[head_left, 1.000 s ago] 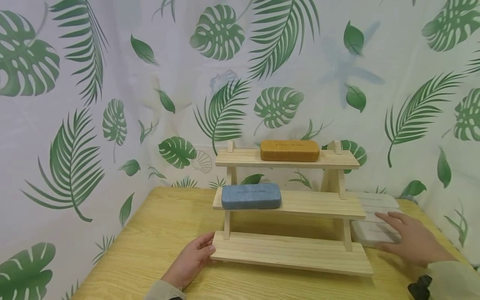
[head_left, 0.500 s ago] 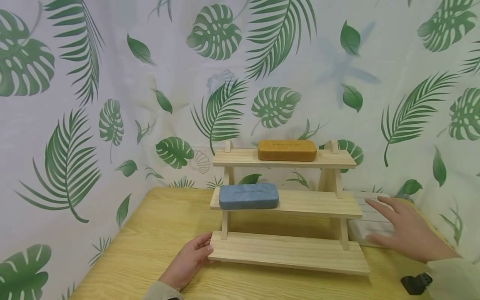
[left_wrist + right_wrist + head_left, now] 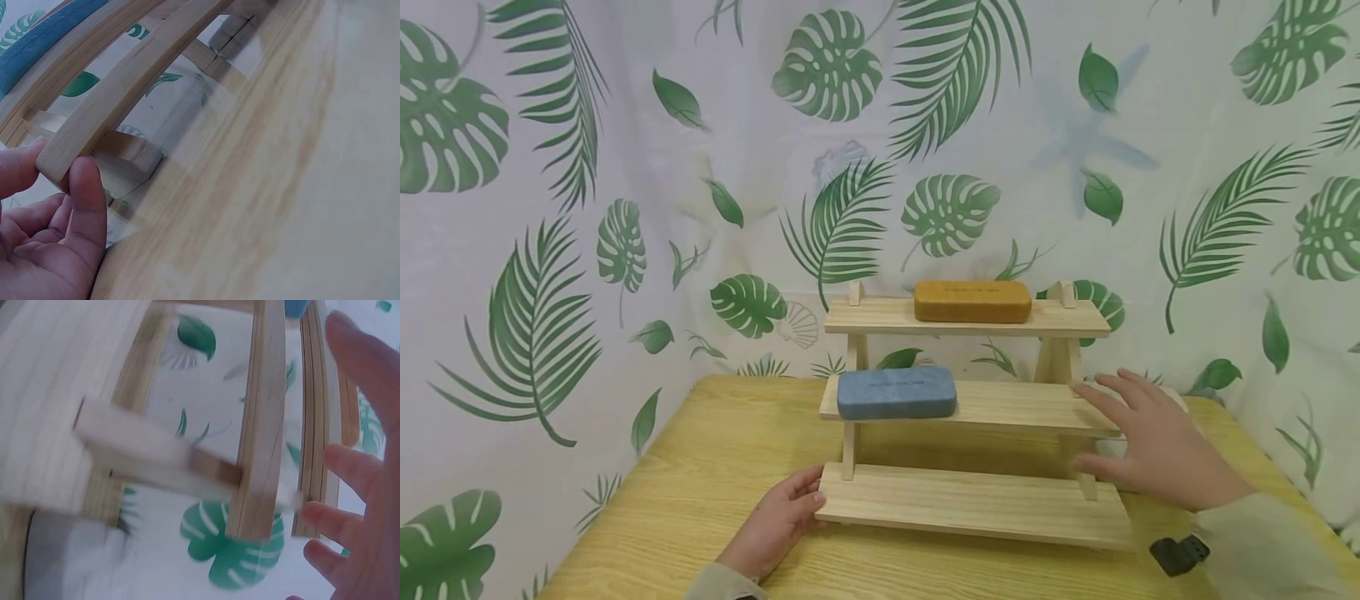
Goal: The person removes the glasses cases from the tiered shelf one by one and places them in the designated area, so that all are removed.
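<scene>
A three-tier wooden display rack (image 3: 977, 504) stands on the table. My left hand (image 3: 778, 521) pinches the left end of its bottom board; the left wrist view shows thumb and finger (image 3: 87, 190) on either side of the board end. A blue glasses case (image 3: 897, 393) lies at the left of the middle tier. On the top tier sits an orange glasses case (image 3: 972, 301). My right hand (image 3: 1157, 446) is spread beside the rack's right end, fingers extended; whether the fingertips touch the wood cannot be told. It holds nothing.
Behind the right hand, mostly hidden, lies a flat white object (image 3: 1177, 403) on the yellow wood-grain table (image 3: 722, 442). A white leaf-print curtain (image 3: 865, 233) hangs close behind the rack and along the left side. A dark device (image 3: 1180, 555) is strapped at the right wrist.
My right hand has lifted away from the flat white object and moved left to the rack's right end. The left hand stays on the bottom board. Both glasses cases keep their places.
</scene>
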